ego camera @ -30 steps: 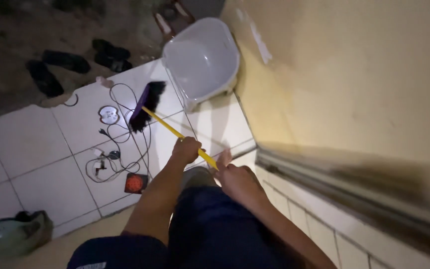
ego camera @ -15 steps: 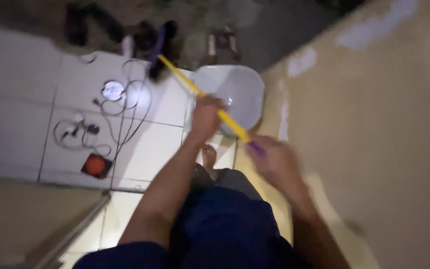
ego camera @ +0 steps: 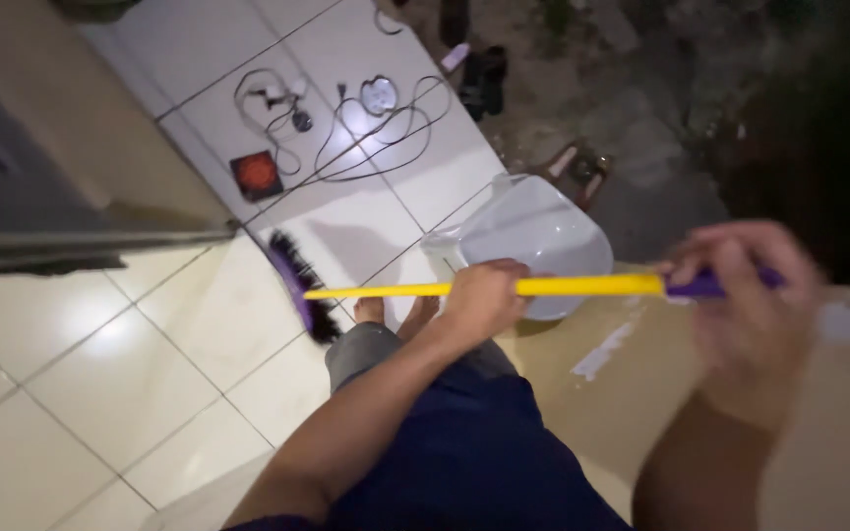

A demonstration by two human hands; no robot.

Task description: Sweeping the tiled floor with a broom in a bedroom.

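White tiled floor [ego camera: 150,374] lies open at left; both the left hand [ego camera: 484,295] and the blurred right hand [ego camera: 745,305] have fingers closed on the broom [ego camera: 464,288], now level instead of slanting, beside the wall [ego camera: 582,393].

White glossy floor tiles [ego camera: 100,364] reflecting light, beige wall [ego camera: 582,393] showing white patches at right, dim bare ground [ego camera: 641,98] lying beyond tile edge, dark door frame [ego camera: 41,197] sitting at left

Dim night scene, lit from near the camera. White floor tiles [ego camera: 100,383] glare softly; the ground beyond falls into darkness. The right hand [ego camera: 745,315] is smeared by motion blur. The broom [ego camera: 425,289] casts a shadow.
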